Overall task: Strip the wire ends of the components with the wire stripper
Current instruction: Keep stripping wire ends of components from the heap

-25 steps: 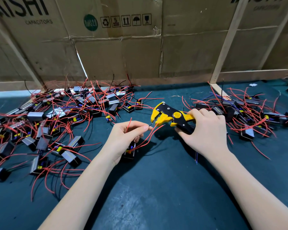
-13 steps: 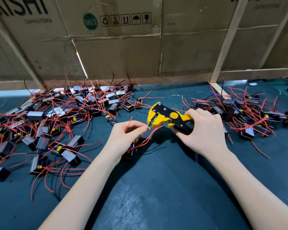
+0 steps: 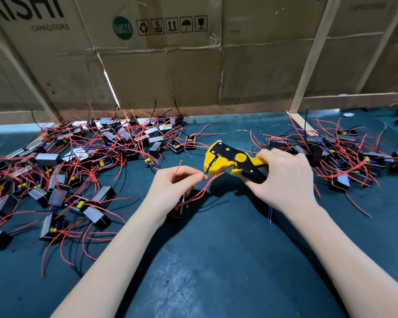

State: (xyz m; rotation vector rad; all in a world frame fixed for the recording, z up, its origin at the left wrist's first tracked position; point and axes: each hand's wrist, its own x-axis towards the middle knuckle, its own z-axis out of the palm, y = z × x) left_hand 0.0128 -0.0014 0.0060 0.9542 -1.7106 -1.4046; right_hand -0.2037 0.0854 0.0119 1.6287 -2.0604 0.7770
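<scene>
My right hand [image 3: 283,177] grips the handles of a yellow and black wire stripper [image 3: 228,160], whose jaws point left. My left hand [image 3: 174,187] pinches a thin dark wire end between thumb and forefinger, right at the jaw tips. Under that hand hangs a small black boxed component [image 3: 179,208], mostly hidden, with red wires [image 3: 205,187] curling out of it. One red wire sticks up above my left fingers.
A big heap of black components with red wires [image 3: 78,166] covers the left of the dark green mat [image 3: 216,260]. A second heap [image 3: 345,157] lies at the right. Cardboard panels [image 3: 161,72] and wooden slats [image 3: 313,56] wall off the back.
The stripper has shifted left toward my left hand, so its jaws now meet the pinched wire end. My left hand has stayed nearly in place.
</scene>
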